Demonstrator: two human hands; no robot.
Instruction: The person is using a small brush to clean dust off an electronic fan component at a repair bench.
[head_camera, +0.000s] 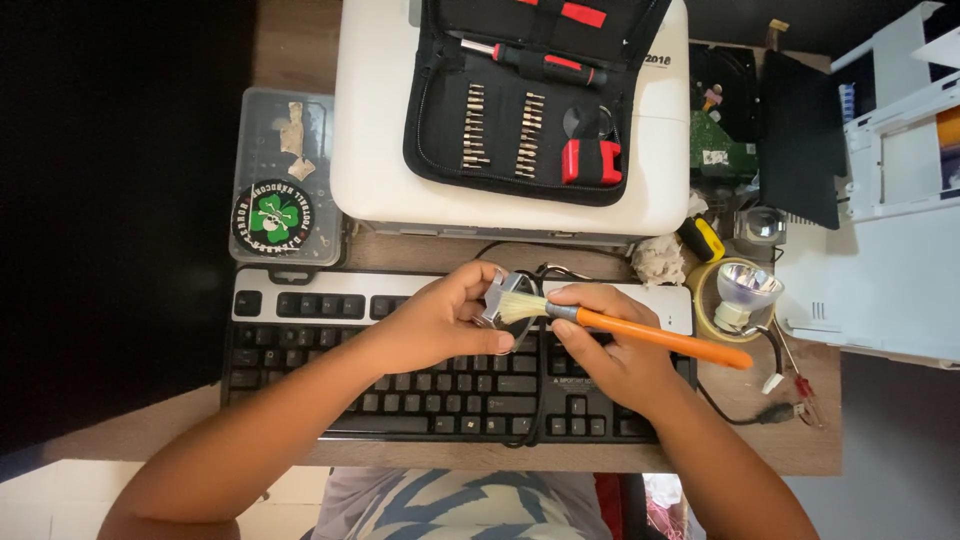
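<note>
Two bare forearms reach up from the bottom edge, above a patterned blue and white shirt, and meet over a black and silver computer keyboard (420, 385) lying flat on a wooden desk (800, 450). Both hands hover close together above the keyboard's upper rows. On one side, the left hand (440, 320) is closed around a small silvery metal part (497, 300), pinching it between thumb and fingertips. On the other, the right hand (610, 345) grips a paintbrush with a long orange handle (660, 338) near its metal collar; the pale bristles rest against the metal part, and the handle points away to the right. Just right of the keyboard sits a projector lamp bulb with a shiny round reflector (745, 290), standing inside a roll of yellowish tape, with thin wires trailing nearby. Left of that lies a crumpled grey wad (658, 260). Beyond the keyboard, at left, is a clear plastic box with a round black sticker showing a green clover (285, 180). Centre, farther back, a white boxy device (380, 130) carries an open black zip case of screwdriver bits (530, 95), with a red and black screwdriver tucked along its top. White plastic housing pieces (890, 150) fill the far right.
</note>
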